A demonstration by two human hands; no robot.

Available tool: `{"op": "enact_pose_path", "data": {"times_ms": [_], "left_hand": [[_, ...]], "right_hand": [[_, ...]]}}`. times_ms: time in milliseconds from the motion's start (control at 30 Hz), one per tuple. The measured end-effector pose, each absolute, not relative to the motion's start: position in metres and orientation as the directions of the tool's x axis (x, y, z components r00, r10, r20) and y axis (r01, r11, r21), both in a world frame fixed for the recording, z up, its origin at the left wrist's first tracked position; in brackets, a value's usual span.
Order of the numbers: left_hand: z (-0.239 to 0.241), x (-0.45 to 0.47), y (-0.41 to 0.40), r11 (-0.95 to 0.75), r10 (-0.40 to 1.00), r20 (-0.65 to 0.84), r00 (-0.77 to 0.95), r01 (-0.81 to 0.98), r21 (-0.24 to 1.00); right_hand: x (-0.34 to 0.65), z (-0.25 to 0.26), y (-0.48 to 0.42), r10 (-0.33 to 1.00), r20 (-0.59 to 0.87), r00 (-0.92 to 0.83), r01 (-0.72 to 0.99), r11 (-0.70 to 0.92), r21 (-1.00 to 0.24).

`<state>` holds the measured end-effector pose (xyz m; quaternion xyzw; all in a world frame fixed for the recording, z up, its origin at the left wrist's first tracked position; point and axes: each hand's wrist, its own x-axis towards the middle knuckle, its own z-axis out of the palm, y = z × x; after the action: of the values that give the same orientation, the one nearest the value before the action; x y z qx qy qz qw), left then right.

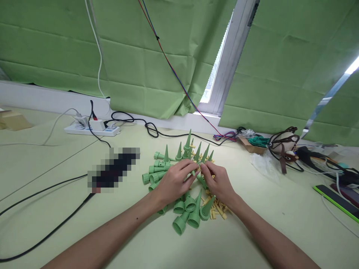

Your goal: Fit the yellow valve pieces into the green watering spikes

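Hands meet over cone pile (182,209): left hand (175,183) pinching green cone (194,170), right hand (217,181) fingertips closed on its tip.

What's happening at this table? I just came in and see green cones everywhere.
A person sits over a heap of green plastic cone spikes on a pale green table. The left hand and right hand meet above the heap, pinching one green cone between them. Small yellow plastic pieces lie scattered beside the right hand. Some cones stand upright behind the hands.
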<state>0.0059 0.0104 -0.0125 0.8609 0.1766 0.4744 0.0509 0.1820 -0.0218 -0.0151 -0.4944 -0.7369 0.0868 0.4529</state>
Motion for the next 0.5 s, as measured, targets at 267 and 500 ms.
{"op": "enact_pose_path", "data": {"times_ms": [267, 500], "left_hand": [[-0.0124, 0.0055, 0.0105, -0.933, 0.352, 0.794, 0.495, 0.256, 0.254], [-0.0136, 0.0055, 0.0113, -0.927, 0.364, 0.802, 0.473, 0.266, 0.264]], "right_hand": [[0.1819, -0.0152, -0.0217, 0.816, 0.572, -0.083, 0.642, 0.483, -0.595], [0.1805, -0.0101, -0.0257, 0.826, 0.557, -0.084, 0.573, 0.497, -0.651]]}}
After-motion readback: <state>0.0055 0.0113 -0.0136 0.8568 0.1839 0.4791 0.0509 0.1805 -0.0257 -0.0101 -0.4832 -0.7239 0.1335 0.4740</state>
